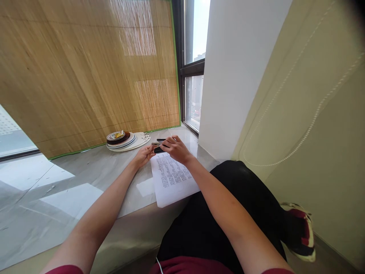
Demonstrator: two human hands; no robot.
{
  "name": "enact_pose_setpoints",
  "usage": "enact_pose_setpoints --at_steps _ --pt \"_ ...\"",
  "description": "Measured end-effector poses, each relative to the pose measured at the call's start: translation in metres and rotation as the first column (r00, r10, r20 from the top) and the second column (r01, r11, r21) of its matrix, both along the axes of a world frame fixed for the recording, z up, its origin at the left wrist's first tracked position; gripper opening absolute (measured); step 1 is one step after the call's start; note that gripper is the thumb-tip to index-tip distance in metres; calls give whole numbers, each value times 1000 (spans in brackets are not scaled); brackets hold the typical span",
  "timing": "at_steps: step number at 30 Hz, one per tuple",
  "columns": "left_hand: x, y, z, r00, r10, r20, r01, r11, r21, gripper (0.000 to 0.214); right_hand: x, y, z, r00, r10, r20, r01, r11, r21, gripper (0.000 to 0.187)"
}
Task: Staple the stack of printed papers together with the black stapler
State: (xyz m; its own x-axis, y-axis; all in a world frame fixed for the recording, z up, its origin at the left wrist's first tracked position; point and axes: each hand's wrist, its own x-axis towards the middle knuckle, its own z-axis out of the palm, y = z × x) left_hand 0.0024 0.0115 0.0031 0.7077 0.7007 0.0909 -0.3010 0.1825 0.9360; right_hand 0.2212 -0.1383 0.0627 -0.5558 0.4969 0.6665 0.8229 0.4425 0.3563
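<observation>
Black device [158, 150], one, grasped between two hands [144, 155] [177, 149]; one printed sheet [172, 179] near; one plate stack [122, 145] beyond.

Bamboo blind [94, 72]; white wall [239, 72]; sunlit marble sill [91, 169]

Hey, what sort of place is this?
Likely a room in a home: there's a woven blind, a window beside it, and a stack of plates on the pale ledge.
</observation>
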Motion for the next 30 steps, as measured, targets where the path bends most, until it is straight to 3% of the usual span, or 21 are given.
enact_pose_setpoints --at_steps 4,10,13,15,18,20,21,23,26,30 --pt "0 1 0 1000 6 -14 -6 1000 -4 29 -2 1 0 1000 -2 19 2 1000 11 36" --pt "-1 2 0 999 37 -23 -38 998 -50 31 -3 0 1 998 5 -56 -9 997 -73 35" --pt "1 0 1 998 58 -26 -60 997 -57 25 -4 -1 3 982 -36 -188 16 994 -105 36" --pt "2 -2 3 996 84 -19 -85 994 -64 23 -2 -1 4 920 -142 -366 88 983 -162 34" --pt "3 -3 6 990 141 7 -140 989 -53 24 4 -1 8 662 -421 -619 179 892 -416 32" --pt "2 -2 7 978 203 38 -202 979 -25 30 9 -1 9 481 -591 -648 125 778 -616 36" --pt "1 -2 7 971 234 56 -234 972 -8 34 11 -1 9 436 -640 -632 71 725 -685 39" --pt "0 -1 7 959 271 81 -274 961 26 43 13 -1 9 431 -671 -603 -46 651 -758 43" --pt "0 -2 5 958 274 88 -281 956 82 50 9 1 5 499 -636 -588 -198 577 -792 43" --pt "1 -5 3 963 258 75 -266 952 149 46 2 6 -5 593 -610 -525 -194 525 -829 43"
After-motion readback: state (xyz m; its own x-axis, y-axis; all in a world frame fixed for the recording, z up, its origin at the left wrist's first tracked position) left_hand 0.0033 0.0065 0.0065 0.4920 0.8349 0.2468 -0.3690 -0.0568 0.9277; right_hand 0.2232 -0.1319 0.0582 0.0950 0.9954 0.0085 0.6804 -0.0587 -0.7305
